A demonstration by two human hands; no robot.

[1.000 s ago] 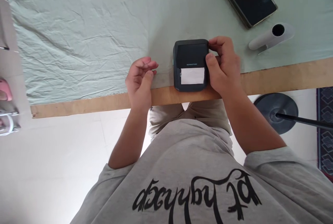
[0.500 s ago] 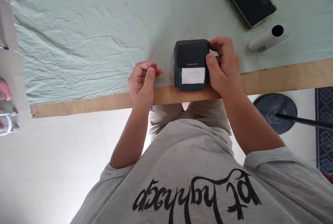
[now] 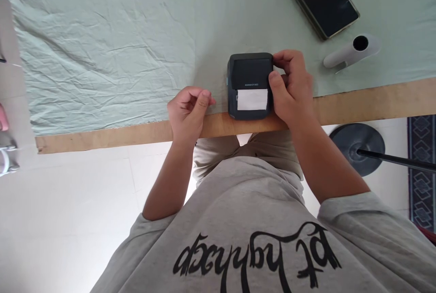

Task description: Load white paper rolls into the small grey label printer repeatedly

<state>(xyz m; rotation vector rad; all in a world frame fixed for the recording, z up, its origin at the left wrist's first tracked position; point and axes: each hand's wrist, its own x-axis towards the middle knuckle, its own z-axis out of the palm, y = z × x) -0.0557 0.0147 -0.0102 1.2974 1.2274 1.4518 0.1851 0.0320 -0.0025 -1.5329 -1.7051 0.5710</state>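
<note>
A small dark label printer (image 3: pixel 252 71) sits at the table's front edge, a blank white label (image 3: pixel 252 100) showing on its front part. My right hand (image 3: pixel 293 86) grips the printer's right side, with the index finger by the back corner and the thumb on the side edge; the other fingers curl under and are partly hidden. To the left of the printer and apart from it, my left hand (image 3: pixel 188 110) is loosely closed above the table edge. Its thumb lies over the curled fingers, and nothing shows in them.
A dark phone-like device in a clear case (image 3: pixel 322 1) lies at the back right of the pale green cloth (image 3: pixel 112 47). Nearer me is a white handheld device with a dark round end (image 3: pixel 350 51). A wooden strip (image 3: pixel 368 99) borders the table; a round black base (image 3: pixel 357 147) stands on the floor.
My left hand has come down slightly toward me, and its thumb has closed over the fingers. My right hand and the printer have stayed in place. The view has shifted slightly.
</note>
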